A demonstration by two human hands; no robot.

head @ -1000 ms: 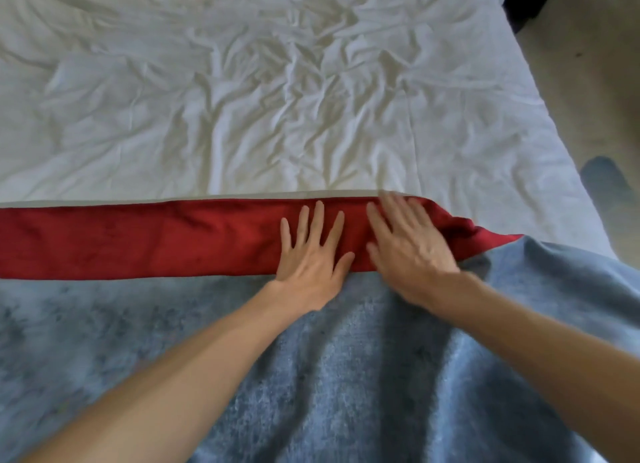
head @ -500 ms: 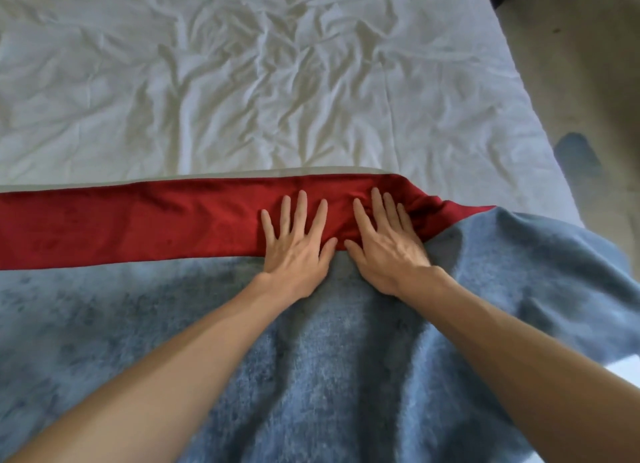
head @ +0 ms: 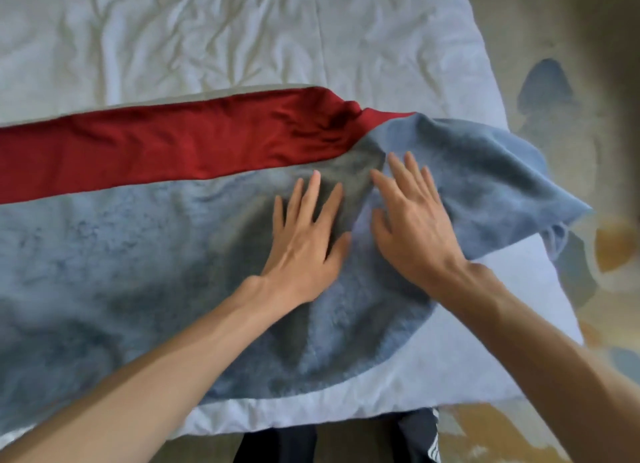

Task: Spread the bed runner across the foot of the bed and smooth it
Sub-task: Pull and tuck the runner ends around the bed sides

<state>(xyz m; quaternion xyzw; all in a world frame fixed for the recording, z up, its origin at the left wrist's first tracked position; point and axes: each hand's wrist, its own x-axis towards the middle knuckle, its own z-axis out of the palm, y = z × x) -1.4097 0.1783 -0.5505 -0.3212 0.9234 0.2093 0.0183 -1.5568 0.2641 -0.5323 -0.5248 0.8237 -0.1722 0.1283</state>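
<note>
Blue-grey runner [head: 138,261] rumpled beside flat right hand [head: 412,227]; white sheet [head: 242,29] beyond.

Your bed runner [head: 145,254] is mottled grey-blue w/ a plain deep red band [head: 166,143] along its far edge, thin pale trim beyond the red. The sheet [head: 225,36] under it is plain white, no print. The floor [head: 616,247] at right is beige-tan w/ mustard-yellow and dusty-blue blotches. At bottom, your trousers [head: 415,438] are dark navy w/ white stripes.
</note>
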